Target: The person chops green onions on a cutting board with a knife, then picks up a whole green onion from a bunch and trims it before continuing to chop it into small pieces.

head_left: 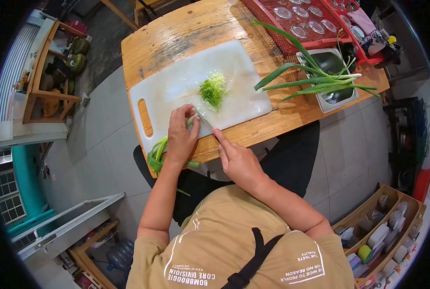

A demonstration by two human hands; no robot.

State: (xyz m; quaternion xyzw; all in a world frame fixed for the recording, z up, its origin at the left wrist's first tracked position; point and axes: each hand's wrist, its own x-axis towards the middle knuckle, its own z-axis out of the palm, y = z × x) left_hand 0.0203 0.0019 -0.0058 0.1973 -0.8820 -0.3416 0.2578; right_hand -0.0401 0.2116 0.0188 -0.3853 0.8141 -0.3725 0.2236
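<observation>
While tray [339, 98] and crate [299, 46] sit near board [162, 91], left grip [182, 132] pinches stalks [191, 120], right grip [239, 161] closed round knife [205, 118].

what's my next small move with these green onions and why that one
I'd probably ease the left hand back slightly before cutting: the knife in the right hand lies close beside its fingertips on the green onion.

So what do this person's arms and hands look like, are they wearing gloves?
No gloves! The left hand and right hand are both bare, with five-fingered human shapes. I see no watch or bracelet. The tan shirt has short sleeves, so the forearms are bare too, with no markings that I can make out.
</observation>
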